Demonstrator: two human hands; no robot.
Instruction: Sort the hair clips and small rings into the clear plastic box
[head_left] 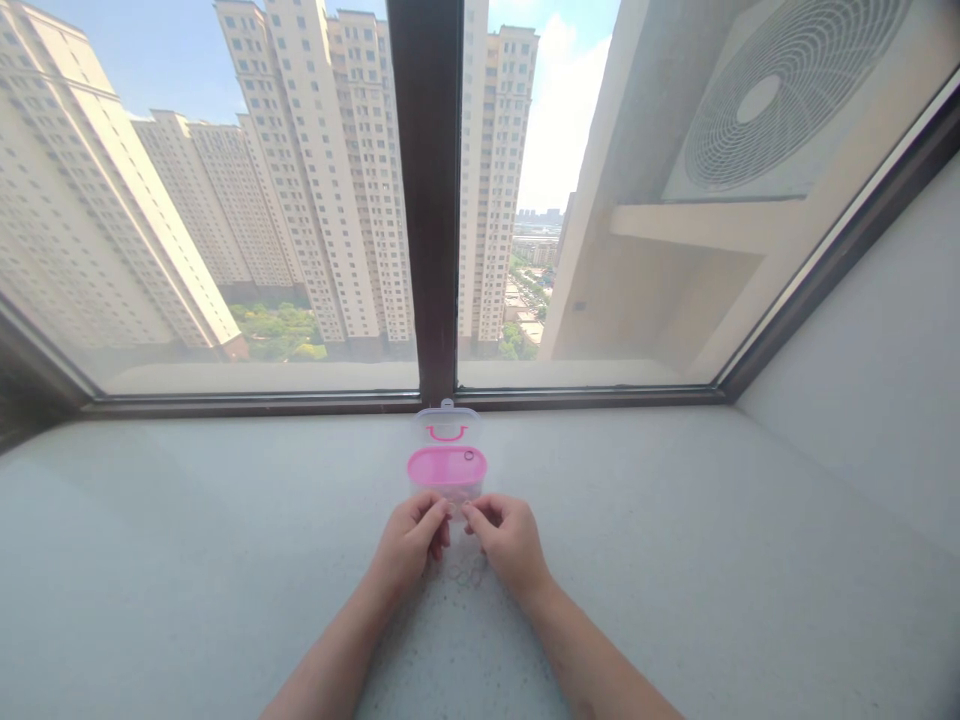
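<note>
My left hand and my right hand meet fingertip to fingertip, each closed in a pinch. Between them a small pale, yellowish loop, which looks like a rubber band, is partly hidden by the fingers. Just beyond them stands a clear plastic box with a pink inner tray; one dark ring-shaped band lies on the tray's right side. The box's clear lid, with a pink handle, is tilted up behind. Below my hands several thin, pale loops lie on the sill.
The wide white windowsill stretches to both sides. Behind the box runs the dark window frame with glass panes. A white wall borders the right. Outside are tall buildings and an air-conditioner unit.
</note>
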